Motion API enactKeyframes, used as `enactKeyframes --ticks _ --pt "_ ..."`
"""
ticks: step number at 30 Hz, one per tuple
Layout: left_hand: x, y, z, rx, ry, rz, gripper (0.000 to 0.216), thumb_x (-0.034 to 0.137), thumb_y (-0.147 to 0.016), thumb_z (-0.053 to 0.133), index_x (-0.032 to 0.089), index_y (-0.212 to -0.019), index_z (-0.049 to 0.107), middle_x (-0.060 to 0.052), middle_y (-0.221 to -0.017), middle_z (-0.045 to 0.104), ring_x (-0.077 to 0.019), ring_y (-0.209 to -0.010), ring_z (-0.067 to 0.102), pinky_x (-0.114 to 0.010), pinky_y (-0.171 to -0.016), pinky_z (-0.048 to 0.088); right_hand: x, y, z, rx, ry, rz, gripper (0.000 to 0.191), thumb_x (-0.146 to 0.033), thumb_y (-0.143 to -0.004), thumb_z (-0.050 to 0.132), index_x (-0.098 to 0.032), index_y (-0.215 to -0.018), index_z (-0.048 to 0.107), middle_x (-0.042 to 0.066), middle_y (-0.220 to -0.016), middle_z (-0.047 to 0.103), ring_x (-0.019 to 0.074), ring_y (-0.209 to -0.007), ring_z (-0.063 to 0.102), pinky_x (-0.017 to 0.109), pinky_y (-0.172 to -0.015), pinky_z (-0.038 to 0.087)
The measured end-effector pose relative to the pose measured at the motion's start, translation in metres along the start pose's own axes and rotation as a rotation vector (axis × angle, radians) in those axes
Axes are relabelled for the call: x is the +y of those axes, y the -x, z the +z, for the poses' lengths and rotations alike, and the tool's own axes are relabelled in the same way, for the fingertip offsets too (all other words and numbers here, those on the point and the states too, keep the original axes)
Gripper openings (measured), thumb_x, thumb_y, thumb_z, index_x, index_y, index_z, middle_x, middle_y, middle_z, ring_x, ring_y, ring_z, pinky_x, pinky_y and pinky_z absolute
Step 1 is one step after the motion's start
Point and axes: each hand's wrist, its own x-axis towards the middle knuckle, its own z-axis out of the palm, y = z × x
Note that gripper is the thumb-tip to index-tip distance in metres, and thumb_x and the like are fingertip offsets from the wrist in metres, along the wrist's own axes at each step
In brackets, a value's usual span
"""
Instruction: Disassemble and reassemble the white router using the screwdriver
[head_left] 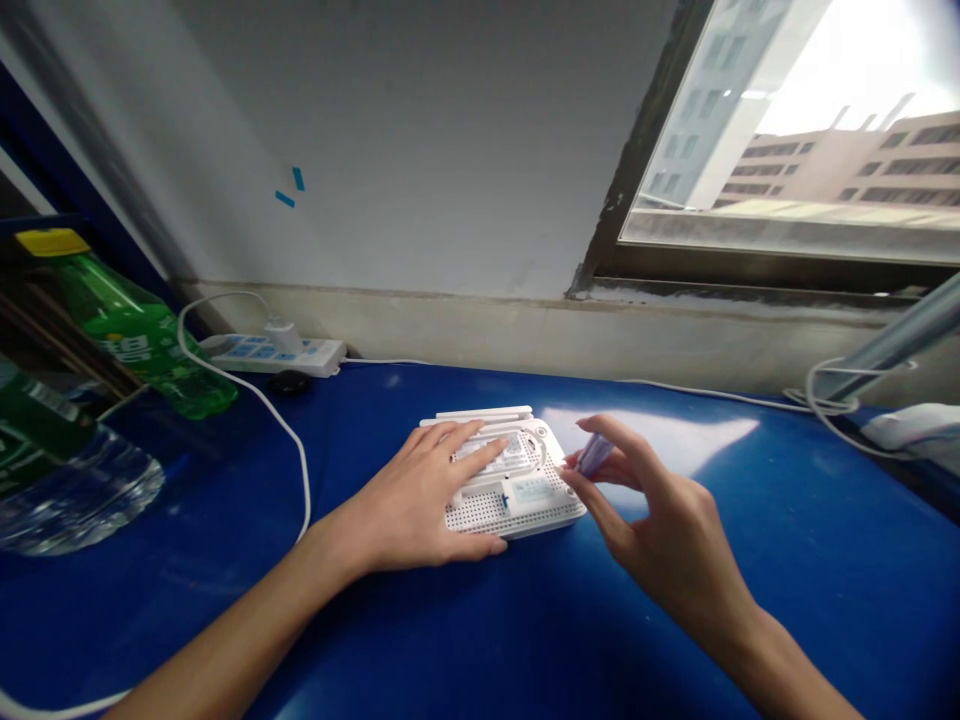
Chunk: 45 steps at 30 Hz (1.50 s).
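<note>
"Where, the white box?"
"On the blue table, partly beneath the left hand, spread wide."
"Right hand?"
"Pinching a small purple piece near the box's right edge."
"How far along?"
"Seemingly midway: steadying the box, not yet releasing the piece."
"Around?"
"Power strip, yellow-capped bottle; behind, grey wall and window."

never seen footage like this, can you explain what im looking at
No machine here, just a person's bare hands. The one picture comes from a camera worn on their head, looking forward and down. The left hand lies spread on a white box dotted with holes. The right hand pinches a small purple thing near the box; what it is isn't clear. The blue table also holds a power strip, a green bottle and a clear bottle, toward the left.
</note>
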Motion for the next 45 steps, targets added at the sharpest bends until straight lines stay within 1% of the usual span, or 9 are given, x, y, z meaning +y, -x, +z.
enactKeyframes --ticks 4,7,20,23,26,32,38,41,45 --pt "0.000 -0.001 0.001 0.004 -0.006 0.011 0.099 0.078 -0.080 0.066 0.035 -0.162 0.030 -0.014 -0.167 0.031 -0.0409 -0.152 0.029 -0.064 -0.121 0.024 0.016 -0.005 -0.011 -0.228 -0.241 -0.057 0.041 -0.019 -0.100 0.056 -0.029 -0.138 0.045 0.006 -0.111 0.077 0.0204 -0.102 0.076 0.033 -0.088 0.063" --pt "0.000 -0.001 0.001 0.010 -0.016 0.021 0.099 0.078 -0.080 0.065 0.034 -0.162 0.030 -0.014 -0.167 0.031 -0.0403 -0.152 0.029 -0.064 -0.121 0.024 0.019 -0.005 -0.013 -0.246 -0.305 -0.061 0.038 -0.017 -0.100 0.055 -0.031 -0.134 0.047 0.004 -0.108 0.078 0.0186 -0.097 0.078 0.031 -0.087 0.064" --pt "0.001 -0.001 -0.001 -0.001 -0.032 0.000 0.100 0.078 -0.079 0.067 0.036 -0.162 0.029 -0.013 -0.168 0.030 -0.0390 -0.153 0.029 -0.063 -0.122 0.025 -0.010 0.008 0.010 0.072 -0.047 0.131 0.032 -0.023 -0.095 0.063 -0.026 -0.127 0.059 0.003 -0.092 0.081 0.0226 -0.076 0.080 0.025 -0.062 0.066" --pt "0.000 -0.001 0.000 0.005 -0.031 0.000 0.099 0.078 -0.079 0.066 0.036 -0.162 0.029 -0.013 -0.168 0.030 -0.0395 -0.153 0.029 -0.064 -0.121 0.025 -0.007 0.004 0.010 0.048 -0.105 0.148 0.024 -0.026 -0.093 0.069 -0.024 -0.116 0.063 0.003 -0.086 0.081 0.0214 -0.070 0.080 0.025 -0.059 0.066" --pt "0.000 0.000 0.002 0.004 -0.035 -0.009 0.099 0.078 -0.079 0.066 0.037 -0.162 0.028 -0.011 -0.168 0.030 -0.0395 -0.152 0.031 -0.064 -0.121 0.026 -0.001 -0.006 0.002 0.036 -0.321 0.233 0.021 -0.030 -0.091 0.072 -0.023 -0.109 0.063 0.003 -0.084 0.081 0.0222 -0.073 0.080 0.027 -0.064 0.068" --pt "0.011 -0.002 0.004 0.125 -0.103 -0.155 0.083 0.081 -0.087 0.051 0.039 -0.157 0.040 -0.008 -0.160 0.044 -0.0426 -0.141 0.046 -0.066 -0.113 0.038 0.029 -0.023 -0.032 0.367 -0.431 0.364 0.033 -0.036 -0.083 0.081 -0.023 -0.106 0.062 0.004 -0.083 0.079 0.0249 -0.075 0.080 0.034 -0.073 0.069" --pt "0.018 -0.004 -0.003 0.236 -0.196 -0.152 0.071 0.070 -0.098 0.041 0.017 -0.135 0.067 -0.016 -0.127 0.064 -0.0325 -0.099 0.069 -0.050 -0.084 0.059 0.071 -0.016 -0.042 0.083 -0.295 0.409 0.054 -0.044 -0.082 0.081 -0.024 -0.125 0.055 0.006 -0.081 0.080 0.0276 -0.072 0.080 0.036 -0.066 0.068" --pt "0.016 -0.005 0.000 0.271 -0.207 -0.043 0.067 0.070 -0.094 0.050 0.020 -0.136 0.067 -0.016 -0.130 0.064 -0.0365 -0.117 0.061 -0.055 -0.098 0.052 0.078 -0.013 -0.036 -0.011 -0.324 0.405 0.048 -0.045 -0.084 0.079 -0.024 -0.119 0.054 0.006 -0.082 0.080 0.0274 -0.072 0.080 0.035 -0.065 0.068" --pt "0.013 -0.005 0.007 0.189 -0.162 0.001 0.084 0.080 -0.085 0.056 0.031 -0.154 0.048 -0.013 -0.157 0.046 -0.0415 -0.144 0.040 -0.066 -0.115 0.035 0.079 -0.011 -0.032 -0.020 -0.371 0.408 0.044 -0.043 -0.085 0.079 -0.024 -0.116 0.053 0.006 -0.083 0.080 0.0273 -0.074 0.080 0.036 -0.068 0.068"
